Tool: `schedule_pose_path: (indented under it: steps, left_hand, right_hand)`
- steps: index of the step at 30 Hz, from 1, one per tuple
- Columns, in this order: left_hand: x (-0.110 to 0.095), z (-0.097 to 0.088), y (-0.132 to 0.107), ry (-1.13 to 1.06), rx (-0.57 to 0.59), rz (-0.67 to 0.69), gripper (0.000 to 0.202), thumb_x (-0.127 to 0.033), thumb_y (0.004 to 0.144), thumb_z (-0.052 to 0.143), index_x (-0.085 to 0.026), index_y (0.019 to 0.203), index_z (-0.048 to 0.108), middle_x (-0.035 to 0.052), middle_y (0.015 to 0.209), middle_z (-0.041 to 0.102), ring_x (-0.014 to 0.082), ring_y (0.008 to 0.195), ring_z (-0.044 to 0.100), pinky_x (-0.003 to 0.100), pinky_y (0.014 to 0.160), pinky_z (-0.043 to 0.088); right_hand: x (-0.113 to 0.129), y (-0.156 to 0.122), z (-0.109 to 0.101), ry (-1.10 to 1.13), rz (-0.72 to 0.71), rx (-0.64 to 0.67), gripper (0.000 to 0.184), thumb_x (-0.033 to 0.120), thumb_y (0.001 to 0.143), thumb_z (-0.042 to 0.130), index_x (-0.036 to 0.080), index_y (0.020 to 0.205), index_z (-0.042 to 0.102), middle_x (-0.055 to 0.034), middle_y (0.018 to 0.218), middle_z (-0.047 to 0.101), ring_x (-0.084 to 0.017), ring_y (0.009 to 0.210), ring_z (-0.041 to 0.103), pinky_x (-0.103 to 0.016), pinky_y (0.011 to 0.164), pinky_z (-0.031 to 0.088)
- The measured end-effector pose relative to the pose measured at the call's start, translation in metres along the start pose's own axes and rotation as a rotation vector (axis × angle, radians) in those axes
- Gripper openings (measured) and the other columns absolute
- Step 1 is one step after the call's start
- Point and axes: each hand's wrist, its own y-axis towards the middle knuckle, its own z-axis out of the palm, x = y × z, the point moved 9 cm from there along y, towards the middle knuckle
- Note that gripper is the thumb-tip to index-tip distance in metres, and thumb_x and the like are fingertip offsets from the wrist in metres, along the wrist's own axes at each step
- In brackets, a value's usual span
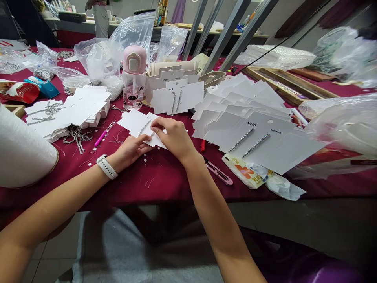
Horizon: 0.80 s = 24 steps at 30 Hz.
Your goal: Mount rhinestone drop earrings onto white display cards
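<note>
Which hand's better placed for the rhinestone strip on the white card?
Probably right: the right hand lies over the white paper card beside the silver rhinestone strip; the left hand only touches the card's near edge.

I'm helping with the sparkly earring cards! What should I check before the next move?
1. Left hand and right hand both on the white earring card: ok.
2. Rhinestone strip lying along the card: ok.
3. Strip stuck firmly to the card: cannot tell, the fingers cover part of it.
4. Pink-handled seam ripper lying apart from the hands: ok.
5. Loose rhinestone chain lying apart from the hands: ok.
6. Pink water bottle standing upright: ok.
</note>
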Motion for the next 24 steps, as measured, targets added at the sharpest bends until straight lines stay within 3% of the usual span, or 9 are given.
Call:
schedule_pose_path:
  steps: [17, 24]
  left_hand:
    - [-0.0016, 0.001, -0.0007, -0.009, 0.025, 0.005, 0.013, 0.001, 0.073, 0.05, -0.008, 0.077, 0.058, 0.001, 0.067, 0.061, 0.0074, 0.061, 0.059, 0.019, 0.063, 0.05]
    - [-0.0028, 0.0007, -0.0013, 0.017, 0.021, 0.014, 0.013, 0.0, 0.073, 0.051, -0.009, 0.08, 0.058, 0.0017, 0.071, 0.062, 0.0078, 0.064, 0.059, 0.02, 0.066, 0.05]
  right_hand:
    - [-0.0026, -0.0011, -0.0028, 0.169, 0.02, -0.017, 0.011, 0.009, 0.075, 0.055, 0.016, 0.081, 0.061, -0.0007, 0.078, 0.064, -0.012, 0.075, 0.058, -0.024, 0.072, 0.042]
    - [-0.0053, -0.0009, -0.0047, 0.171, 0.047, -0.047, 0.007, 0.012, 0.073, 0.059, 0.017, 0.073, 0.065, 0.0009, 0.072, 0.066, -0.011, 0.068, 0.057, -0.024, 0.068, 0.042]
